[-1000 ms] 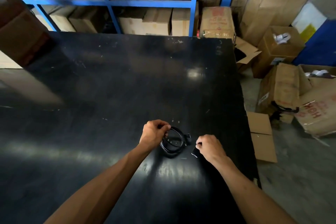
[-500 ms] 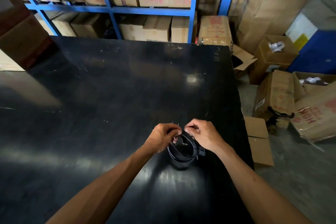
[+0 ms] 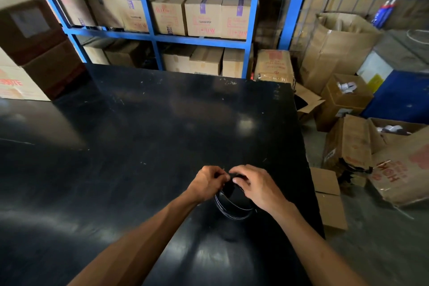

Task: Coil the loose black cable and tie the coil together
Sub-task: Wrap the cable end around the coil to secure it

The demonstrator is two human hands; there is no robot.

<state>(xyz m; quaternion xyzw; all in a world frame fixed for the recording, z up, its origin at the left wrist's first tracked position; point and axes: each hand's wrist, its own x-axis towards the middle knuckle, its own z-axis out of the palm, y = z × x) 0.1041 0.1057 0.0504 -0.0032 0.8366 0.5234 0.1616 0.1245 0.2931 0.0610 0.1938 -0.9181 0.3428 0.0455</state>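
Cable (image 3: pixel 232 210), black and glossy, is wound into a small round coil of several loops near the desk's (image 3: pixel 139 134) right edge, towards its near corner. Both forearms reach in from the near side. Left hand (image 3: pixel 205 183) and right hand (image 3: pixel 257 187) meet at the coil's far side, fingers (image 3: pixel 239 180) curled and pinched closed on the loops there.

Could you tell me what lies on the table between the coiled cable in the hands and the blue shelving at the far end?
Nothing: the head view shows bare black table between coiled cable and blue shelving.
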